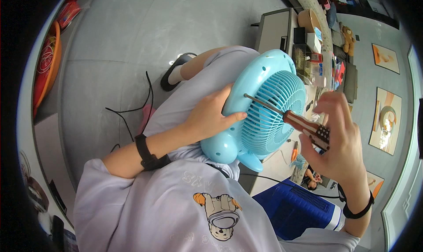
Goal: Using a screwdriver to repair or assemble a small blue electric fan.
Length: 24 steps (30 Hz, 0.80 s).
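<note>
A light-blue plastic fan [260, 67] with a round slatted grille and rounded, animal-like lobes rests on my lap. My left hand [211, 113] grips its edge, thumb lying over the rim and the other fingers hidden behind it. In my right hand [339, 139] is a screwdriver [304, 124] with a striped and starred handle, held at its butt end between thumb and fingers. Its thin shaft crosses the grille, and the tip is at a small hole in the fan's rim. Whether a screw sits in that hole I cannot tell.
To the right, a table [275, 168] bears orange-handled pliers [294, 150] and other small things. Beyond it stands a cabinet [273, 32] with boxes and clutter. A dark-blue bin [291, 208] is at the lower right. Black cable [132, 109] lies on the grey floor, left.
</note>
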Available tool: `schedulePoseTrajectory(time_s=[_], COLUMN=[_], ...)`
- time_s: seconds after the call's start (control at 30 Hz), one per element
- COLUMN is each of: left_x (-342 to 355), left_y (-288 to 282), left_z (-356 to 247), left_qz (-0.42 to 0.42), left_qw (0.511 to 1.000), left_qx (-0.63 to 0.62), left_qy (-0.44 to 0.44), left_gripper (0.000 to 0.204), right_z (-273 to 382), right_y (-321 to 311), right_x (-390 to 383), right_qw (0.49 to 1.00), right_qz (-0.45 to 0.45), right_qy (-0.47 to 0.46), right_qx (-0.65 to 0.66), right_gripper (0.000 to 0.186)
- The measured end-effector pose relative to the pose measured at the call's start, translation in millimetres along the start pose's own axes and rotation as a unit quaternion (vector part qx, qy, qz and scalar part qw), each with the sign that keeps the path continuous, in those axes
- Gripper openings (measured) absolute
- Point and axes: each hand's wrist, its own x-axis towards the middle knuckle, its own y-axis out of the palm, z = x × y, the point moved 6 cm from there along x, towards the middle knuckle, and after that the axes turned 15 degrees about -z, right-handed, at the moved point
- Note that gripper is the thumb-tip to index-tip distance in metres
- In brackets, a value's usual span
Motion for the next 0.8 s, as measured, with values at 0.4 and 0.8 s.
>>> schedulePoseTrajectory(time_s=[0.4,0.8], left_x=[-1.9,-1.0], left_y=[2.2,0.8], left_z=[4.2,-1.7], left_qz=[-0.006,0.002], left_qw=[0.999,1.0], left_qx=[-0.025,0.003], left_qy=[-0.022,-0.024], left_gripper=[0.073,0.078], right_z=[11.8,-13.2], right_y=[12.1,6.5], right_x=[-36.2,1.8], right_qw=[0.899,0.993], right_qz=[-0.012,-0.006], right_qy=[-0.413,0.07], right_qx=[-0.148,0.096], right_gripper=[0.016,0.021])
